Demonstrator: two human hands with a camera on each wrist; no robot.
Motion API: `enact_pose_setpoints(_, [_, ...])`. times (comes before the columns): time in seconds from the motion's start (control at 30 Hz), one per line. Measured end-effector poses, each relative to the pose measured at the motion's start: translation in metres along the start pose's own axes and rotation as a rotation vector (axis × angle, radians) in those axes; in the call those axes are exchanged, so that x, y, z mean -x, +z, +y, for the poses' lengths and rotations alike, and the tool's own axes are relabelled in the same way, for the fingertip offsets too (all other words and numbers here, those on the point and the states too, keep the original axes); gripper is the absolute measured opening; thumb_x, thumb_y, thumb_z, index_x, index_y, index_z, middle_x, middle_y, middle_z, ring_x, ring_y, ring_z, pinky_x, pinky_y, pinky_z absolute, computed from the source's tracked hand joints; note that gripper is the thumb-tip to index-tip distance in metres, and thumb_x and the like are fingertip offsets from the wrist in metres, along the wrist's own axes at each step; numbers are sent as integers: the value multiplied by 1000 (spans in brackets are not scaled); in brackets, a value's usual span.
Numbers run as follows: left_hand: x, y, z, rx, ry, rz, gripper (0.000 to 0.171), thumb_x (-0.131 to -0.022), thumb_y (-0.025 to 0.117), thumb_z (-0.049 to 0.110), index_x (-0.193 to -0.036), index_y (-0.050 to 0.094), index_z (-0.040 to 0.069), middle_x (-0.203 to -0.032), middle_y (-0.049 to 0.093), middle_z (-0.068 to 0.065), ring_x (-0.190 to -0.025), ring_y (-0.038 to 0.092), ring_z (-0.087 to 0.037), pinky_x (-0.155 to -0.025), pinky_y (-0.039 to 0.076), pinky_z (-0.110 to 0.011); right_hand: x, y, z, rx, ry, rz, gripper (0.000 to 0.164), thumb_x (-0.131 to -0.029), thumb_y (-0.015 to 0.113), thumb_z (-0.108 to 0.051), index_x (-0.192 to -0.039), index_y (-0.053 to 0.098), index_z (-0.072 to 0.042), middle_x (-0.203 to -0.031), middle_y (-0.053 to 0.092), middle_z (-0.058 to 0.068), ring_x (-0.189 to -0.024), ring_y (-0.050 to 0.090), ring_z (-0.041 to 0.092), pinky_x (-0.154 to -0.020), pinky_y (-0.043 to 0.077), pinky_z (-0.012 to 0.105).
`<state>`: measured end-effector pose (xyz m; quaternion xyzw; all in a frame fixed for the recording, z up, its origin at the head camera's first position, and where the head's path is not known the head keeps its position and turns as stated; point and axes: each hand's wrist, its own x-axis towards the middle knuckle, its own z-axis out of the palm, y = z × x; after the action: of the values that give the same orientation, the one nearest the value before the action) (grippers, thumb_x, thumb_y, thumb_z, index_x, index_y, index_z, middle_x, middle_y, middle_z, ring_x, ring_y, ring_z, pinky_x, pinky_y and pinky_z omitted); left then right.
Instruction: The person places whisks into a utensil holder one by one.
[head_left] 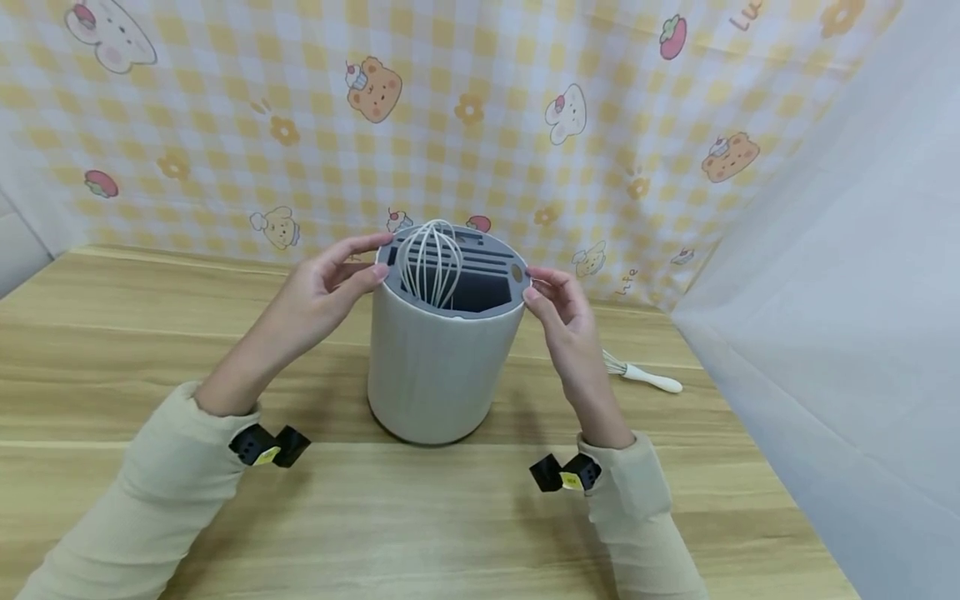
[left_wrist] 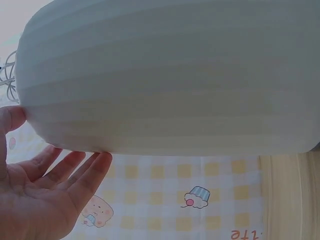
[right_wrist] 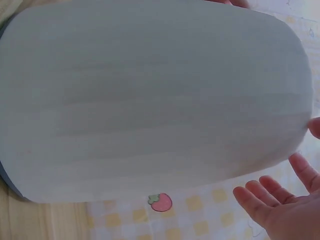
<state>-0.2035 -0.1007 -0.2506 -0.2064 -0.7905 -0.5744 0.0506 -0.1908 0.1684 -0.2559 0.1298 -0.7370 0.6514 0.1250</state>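
Inside the holder stands a whisk — left hand and right hand touch the rim, grip spread.

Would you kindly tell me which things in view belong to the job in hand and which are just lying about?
Likely in the job:
Holder, touched near its rim by the left hand and right hand
Whisk, head up in the holder

Apparently just about:
Second whisk, on the table, touched by neither hand
Cloth, hanging behind
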Motion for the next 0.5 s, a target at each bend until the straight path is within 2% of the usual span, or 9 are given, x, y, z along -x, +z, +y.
enact_pose_setpoints(0.23, [0, 0, -1, -2, 4, 0, 48, -96, 49, 36, -140, 42, 19, -144, 42, -6, -124, 50, -25, -104, 39, -50, -5, -22, -1, -42, -146, -30, 33, -96, 48, -14, -124, 48, 3, -127, 52, 15, -118, 52, 25, -102, 43, 36])
enact_pose_setpoints(0.5, [0, 0, -1, -5, 7, -3, 48, -96, 49, 35, -140, 42, 19, -143, 43, -6, -123, 51, -25, -103, 40, -49, -13, -62, 5, -84, -253, -56, 25, -96, 50, -10, -117, 57, 2, -118, 61, 11, -111, 58, 21, -100, 45, 33])
